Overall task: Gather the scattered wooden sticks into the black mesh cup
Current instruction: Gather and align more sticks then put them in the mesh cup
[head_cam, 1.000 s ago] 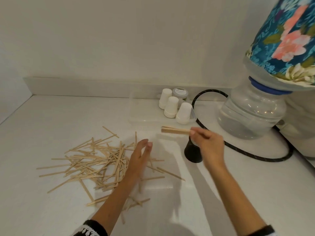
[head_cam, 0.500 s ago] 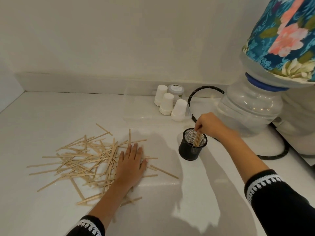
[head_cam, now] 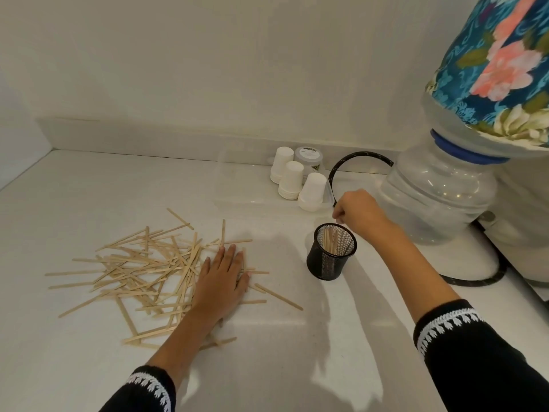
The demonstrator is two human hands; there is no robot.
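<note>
My right hand [head_cam: 356, 214] hangs just over the far rim of the small black wire-mesh cup [head_cam: 331, 254], fingers curled loosely downward; from this angle I cannot tell whether they pinch anything, though nothing shows between them. A few pale flat wooden sticks [head_cam: 329, 244] stand inside the cup, leaning on its wall. My left hand [head_cam: 221, 281] lies flat and spread, palm down, on the right edge of the scattered heap of thin wooden sticks [head_cam: 142, 266], holding nothing but pressing several beneath it. That heap sits well apart from the cup on the white countertop [head_cam: 267, 337], so most of the job remains, I judge.

To do this step well, I would lift the right hand straight up clear of the rim so the light cup does not tip. Then I would sweep the left hand inward to square a bundle, ends aligned, and pass it over, dropping it end-first. The stacked white paper cups [head_cam: 292, 179] and black hose [head_cam: 361, 160] behind need avoiding.
</note>
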